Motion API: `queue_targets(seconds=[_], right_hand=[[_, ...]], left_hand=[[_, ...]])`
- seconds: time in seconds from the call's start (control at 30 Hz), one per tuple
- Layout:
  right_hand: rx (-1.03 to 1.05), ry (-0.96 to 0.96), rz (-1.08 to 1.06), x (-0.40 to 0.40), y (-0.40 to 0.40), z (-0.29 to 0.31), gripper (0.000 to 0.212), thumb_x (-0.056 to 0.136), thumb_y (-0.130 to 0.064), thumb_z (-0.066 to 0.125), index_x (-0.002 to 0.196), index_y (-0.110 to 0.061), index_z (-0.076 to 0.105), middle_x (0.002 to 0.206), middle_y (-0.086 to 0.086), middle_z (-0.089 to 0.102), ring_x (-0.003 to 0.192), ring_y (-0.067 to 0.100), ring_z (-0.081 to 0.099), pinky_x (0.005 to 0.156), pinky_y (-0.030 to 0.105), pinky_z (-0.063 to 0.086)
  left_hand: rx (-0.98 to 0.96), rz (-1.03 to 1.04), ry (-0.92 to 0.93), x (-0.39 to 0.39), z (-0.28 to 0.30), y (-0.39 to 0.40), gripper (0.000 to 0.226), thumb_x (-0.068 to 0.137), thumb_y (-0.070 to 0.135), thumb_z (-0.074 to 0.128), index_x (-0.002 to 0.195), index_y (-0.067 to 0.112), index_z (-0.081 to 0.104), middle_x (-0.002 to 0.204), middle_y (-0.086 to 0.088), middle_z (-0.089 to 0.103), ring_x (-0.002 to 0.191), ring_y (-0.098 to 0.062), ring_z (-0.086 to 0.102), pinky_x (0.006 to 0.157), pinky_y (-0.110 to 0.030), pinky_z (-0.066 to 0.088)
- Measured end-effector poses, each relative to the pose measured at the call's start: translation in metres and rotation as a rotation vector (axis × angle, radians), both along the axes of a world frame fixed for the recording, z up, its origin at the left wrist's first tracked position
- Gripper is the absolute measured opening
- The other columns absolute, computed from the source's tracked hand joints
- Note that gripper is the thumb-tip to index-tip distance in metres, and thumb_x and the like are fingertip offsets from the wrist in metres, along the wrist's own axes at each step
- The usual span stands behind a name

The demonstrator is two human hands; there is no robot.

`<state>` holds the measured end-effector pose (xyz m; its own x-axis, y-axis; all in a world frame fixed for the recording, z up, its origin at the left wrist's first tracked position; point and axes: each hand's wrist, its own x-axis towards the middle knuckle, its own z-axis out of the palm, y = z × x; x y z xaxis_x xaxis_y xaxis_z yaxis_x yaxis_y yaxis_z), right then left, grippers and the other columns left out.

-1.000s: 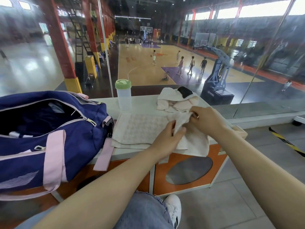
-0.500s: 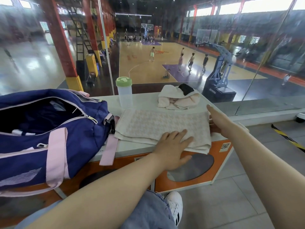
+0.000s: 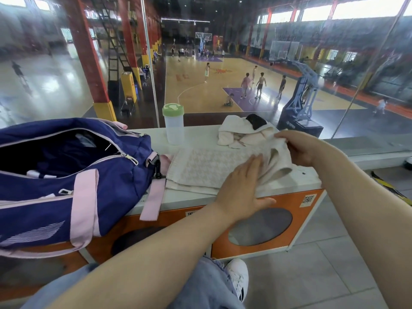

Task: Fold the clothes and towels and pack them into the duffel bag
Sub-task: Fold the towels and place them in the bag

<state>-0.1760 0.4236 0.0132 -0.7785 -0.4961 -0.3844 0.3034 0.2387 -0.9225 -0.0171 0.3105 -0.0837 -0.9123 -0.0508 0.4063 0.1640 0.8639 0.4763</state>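
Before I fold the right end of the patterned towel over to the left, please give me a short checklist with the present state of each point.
1. Right hand grips the lifted end of the patterned towel: ok.
2. Left hand rests flat on the towel, holding it down: ok.
3. Towel edges lie even: cannot tell.
4. Bottle stands apart from the towel: ok.
5. Duffel bag is unzipped, ready for packing: ok.
6. Unfolded pile behind is still waiting: not ok.
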Motion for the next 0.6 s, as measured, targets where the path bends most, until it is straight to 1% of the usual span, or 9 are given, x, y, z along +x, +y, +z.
queue_targets(seconds=[0.07, 0.17, 0.23, 0.3, 0.37, 0.43, 0.5, 0.53, 0.6], right_hand=[[-0.107, -0.005, 0.032, 0.005, -0.019, 0.015, 0.009, 0.097, -0.017, 0.052, 0.089, -0.014, 0.056, 0.073, 0.003, 0.06, 0.064, 0.015, 0.059, 0.065, 0.027, 0.053], [-0.315, -0.07, 0.045, 0.013, -0.062, 0.026, 0.011, 0.097, -0.008, 0.047, 0.102, -0.012, 0.056, 0.065, 0.001, 0.051, 0.054, 0.009, 0.051, 0.05, 0.018, 0.051], [-0.329, -0.052, 0.058, 0.02, -0.096, 0.027, 0.011, 0.095, -0.006, 0.049, 0.102, -0.015, 0.049, 0.072, 0.004, 0.048, 0.058, 0.011, 0.05, 0.051, 0.022, 0.054], [-0.223, 0.032, 0.095, 0.03, -0.128, 0.022, 0.008, 0.096, -0.01, 0.053, 0.102, -0.014, 0.049, 0.081, 0.007, 0.054, 0.061, 0.012, 0.057, 0.054, 0.025, 0.058], [-0.065, 0.165, 0.125, 0.047, -0.156, 0.016, 0.007, 0.094, -0.013, 0.057, 0.098, -0.007, 0.056, 0.087, 0.011, 0.061, 0.063, 0.017, 0.066, 0.061, 0.029, 0.061], [0.041, 0.272, 0.155, 0.062, -0.18, 0.007, 0.008, 0.091, -0.012, 0.057, 0.088, -0.005, 0.059, 0.087, 0.015, 0.065, 0.072, 0.025, 0.068, 0.075, 0.035, 0.061], [0.149, 0.356, 0.185, 0.072, -0.198, -0.005, 0.009, 0.087, -0.011, 0.054, 0.08, -0.007, 0.058, 0.083, 0.016, 0.066, 0.074, 0.028, 0.067, 0.067, 0.034, 0.055], [0.203, 0.381, 0.208, 0.077, -0.204, -0.01, 0.008, 0.085, -0.011, 0.053, 0.078, -0.007, 0.057, 0.08, 0.017, 0.066, 0.072, 0.03, 0.068, 0.063, 0.034, 0.053], [0.299, 0.398, 0.283, 0.083, -0.213, -0.023, 0.011, 0.083, -0.012, 0.051, 0.081, -0.004, 0.059, 0.083, 0.021, 0.07, 0.072, 0.034, 0.07, 0.063, 0.036, 0.056]], left_hand=[[0.252, 0.06, -0.021, 0.004, 0.01, -0.003, 0.11, 0.076, 0.052, 0.075, 0.155, 0.025, 0.003, 0.159, 0.0, 0.026, 0.142, -0.019, 0.031, 0.113, -0.037, 0.034], [0.614, 0.111, 0.031, 0.007, 0.022, -0.013, 0.091, 0.084, 0.048, 0.069, 0.153, 0.032, 0.012, 0.146, 0.008, 0.046, 0.129, -0.011, 0.049, 0.104, -0.033, 0.045], [0.885, 0.187, 0.09, 0.011, 0.026, -0.026, 0.071, 0.09, 0.043, 0.062, 0.149, 0.03, 0.025, 0.13, 0.008, 0.059, 0.116, -0.01, 0.059, 0.1, -0.038, 0.049], [1.099, 0.284, 0.127, 0.019, 0.026, -0.044, 0.054, 0.093, 0.037, 0.056, 0.142, 0.026, 0.034, 0.115, 0.007, 0.064, 0.105, -0.012, 0.063, 0.096, -0.043, 0.052], [1.104, 0.349, 0.135, 0.032, 0.025, -0.059, 0.048, 0.093, 0.033, 0.054, 0.137, 0.021, 0.036, 0.108, 0.008, 0.061, 0.097, -0.009, 0.061, 0.091, -0.034, 0.051], [1.01, 0.433, 0.143, 0.042, 0.026, -0.077, 0.044, 0.094, 0.024, 0.053, 0.134, 0.014, 0.036, 0.097, 0.01, 0.053, 0.086, 0.0, 0.052, 0.072, -0.018, 0.041], [0.978, 0.492, 0.182, 0.05, 0.03, -0.1, 0.036, 0.093, 0.017, 0.055, 0.124, 0.018, 0.038, 0.095, 0.014, 0.05, 0.09, 0.001, 0.052, 0.06, -0.011, 0.037], [0.967, 0.505, 0.192, 0.056, 0.032, -0.11, 0.035, 0.092, 0.016, 0.058, 0.119, 0.022, 0.037, 0.097, 0.015, 0.051, 0.093, -0.002, 0.055, 0.06, -0.006, 0.038], [0.786, 0.501, 0.144, 0.064, 0.027, -0.132, 0.037, 0.087, 0.017, 0.065, 0.114, 0.025, 0.041, 0.098, 0.012, 0.057, 0.098, -0.013, 0.061, 0.069, -0.016, 0.046]])
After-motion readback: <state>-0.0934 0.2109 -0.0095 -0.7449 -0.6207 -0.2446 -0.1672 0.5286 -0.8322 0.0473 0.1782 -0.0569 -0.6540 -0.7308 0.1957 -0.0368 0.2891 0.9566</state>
